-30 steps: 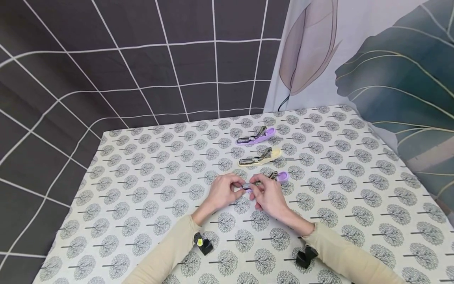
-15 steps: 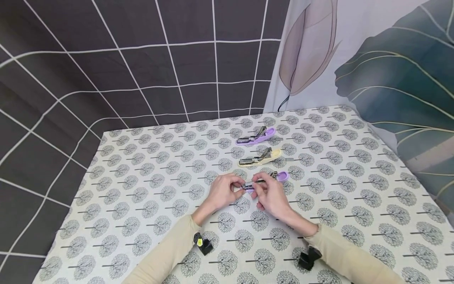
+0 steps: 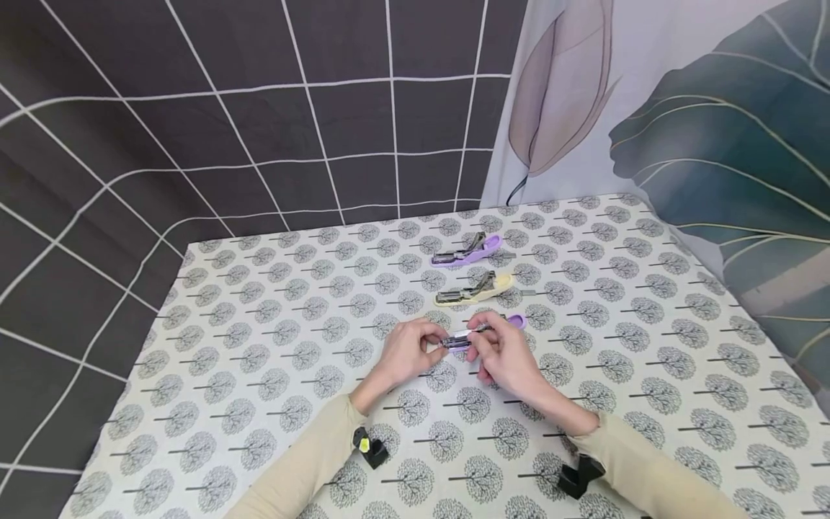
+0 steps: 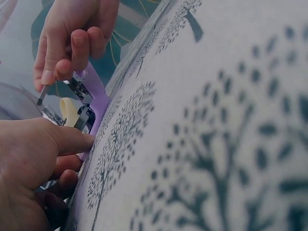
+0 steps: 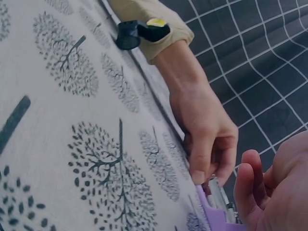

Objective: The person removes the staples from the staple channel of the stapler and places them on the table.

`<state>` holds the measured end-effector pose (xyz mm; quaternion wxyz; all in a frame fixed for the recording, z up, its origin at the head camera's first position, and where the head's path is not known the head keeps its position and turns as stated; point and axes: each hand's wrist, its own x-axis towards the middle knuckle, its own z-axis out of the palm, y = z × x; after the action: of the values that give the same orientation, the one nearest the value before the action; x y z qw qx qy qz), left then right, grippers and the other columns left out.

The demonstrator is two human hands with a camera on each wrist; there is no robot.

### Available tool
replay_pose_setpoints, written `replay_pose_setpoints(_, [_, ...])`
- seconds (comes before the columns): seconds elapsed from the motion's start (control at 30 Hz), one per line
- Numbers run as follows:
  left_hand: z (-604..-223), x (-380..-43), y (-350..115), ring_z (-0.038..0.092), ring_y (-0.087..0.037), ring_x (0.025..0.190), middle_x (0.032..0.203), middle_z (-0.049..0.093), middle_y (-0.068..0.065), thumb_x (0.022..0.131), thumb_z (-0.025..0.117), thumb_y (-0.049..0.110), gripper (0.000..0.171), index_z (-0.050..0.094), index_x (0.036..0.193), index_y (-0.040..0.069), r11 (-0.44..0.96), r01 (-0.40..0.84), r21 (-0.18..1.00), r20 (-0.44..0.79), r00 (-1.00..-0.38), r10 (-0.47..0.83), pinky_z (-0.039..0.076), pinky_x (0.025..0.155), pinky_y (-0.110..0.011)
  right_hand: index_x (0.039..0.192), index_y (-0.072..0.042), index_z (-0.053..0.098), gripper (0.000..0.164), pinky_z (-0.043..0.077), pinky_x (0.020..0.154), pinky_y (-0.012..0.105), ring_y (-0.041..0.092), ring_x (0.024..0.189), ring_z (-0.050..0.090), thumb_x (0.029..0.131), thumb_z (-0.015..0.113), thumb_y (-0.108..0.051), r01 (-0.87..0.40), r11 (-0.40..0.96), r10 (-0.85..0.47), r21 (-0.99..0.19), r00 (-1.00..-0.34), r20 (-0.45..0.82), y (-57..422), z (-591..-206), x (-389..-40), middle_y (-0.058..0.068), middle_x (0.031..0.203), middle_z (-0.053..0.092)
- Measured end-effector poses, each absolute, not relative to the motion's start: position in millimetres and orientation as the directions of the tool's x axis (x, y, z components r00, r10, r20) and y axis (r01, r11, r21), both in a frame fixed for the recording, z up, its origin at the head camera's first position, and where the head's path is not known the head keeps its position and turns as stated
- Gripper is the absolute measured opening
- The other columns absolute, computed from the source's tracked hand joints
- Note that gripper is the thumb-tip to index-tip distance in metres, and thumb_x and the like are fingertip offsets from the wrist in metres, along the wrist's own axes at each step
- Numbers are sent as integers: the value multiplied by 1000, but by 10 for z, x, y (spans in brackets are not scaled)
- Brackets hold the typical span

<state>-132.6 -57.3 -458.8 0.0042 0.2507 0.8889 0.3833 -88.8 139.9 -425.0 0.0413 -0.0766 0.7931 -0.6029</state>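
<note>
A purple stapler (image 3: 517,321) lies on the tablecloth with its metal upper part raised, partly covered by both hands. My left hand (image 3: 405,352) pinches the stapler's left end between thumb and fingers. My right hand (image 3: 504,355) is over the stapler's middle. In the left wrist view, the right hand (image 4: 72,43) pinches a thin grey strip (image 4: 42,96), which looks like a row of staples, above the purple stapler (image 4: 98,98). From the right wrist view, the left hand (image 5: 207,134) grips the stapler's end, beside its purple body (image 5: 211,214).
A yellow stapler (image 3: 476,290) and another purple stapler (image 3: 468,252) lie behind, both opened. Short grey strips (image 3: 528,293) lie at their right ends. The tree-print tablecloth (image 3: 259,375) covers the table, with a dark grid curtain (image 3: 259,122) behind it.
My right hand has moved right along the stapler, away from the left hand, baring more of the metal part. The left hand stays in place.
</note>
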Motion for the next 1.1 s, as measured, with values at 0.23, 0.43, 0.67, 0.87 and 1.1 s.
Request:
replay_pose_setpoints(0.23, [-4586,-1322,-576,49,-1,59,84,70,2,76,85,9,22,76,97,10,573,443,689,188,-873,450,42,55,-21,111,-1,55,14,51,40,36,24,44,56,99,52,5,-54,260,-155,-964,-988,14,1463,-4180,-864,12,71,63])
replay_pose_setpoints(0.43, [-4581,-1311,-576,49,-2,60,84,70,2,77,84,8,21,76,96,9,563,449,694,195,-870,453,42,55,-20,112,3,54,13,51,41,36,26,44,55,100,50,5,-45,239,-152,-970,-988,8,1538,-4093,-843,21,73,62])
replay_pose_setpoints(0.67, [-4577,-1307,-579,51,-2,62,85,70,2,78,84,8,21,76,97,8,569,453,686,193,-868,458,43,58,-21,115,3,53,14,52,45,36,30,47,56,101,49,2,-24,229,-135,-973,-991,-8,1710,-4016,-828,25,77,61])
replay_pose_setpoints(0.87, [-4584,-1310,-582,51,-3,62,85,69,2,77,84,8,22,76,97,9,568,457,685,201,-867,455,44,59,-21,118,2,52,17,50,44,32,26,48,56,101,51,0,-37,223,-98,-974,-995,16,1908,-4000,-872,28,79,61])
replay_pose_setpoints(1.1, [-4587,-1306,-583,52,-3,63,85,69,3,77,84,8,22,76,98,9,572,451,685,195,-870,453,44,59,-21,123,2,48,22,53,48,31,19,51,57,102,51,-2,23,232,-34,-973,-999,-31,2113,-4066,-917,31,83,61])
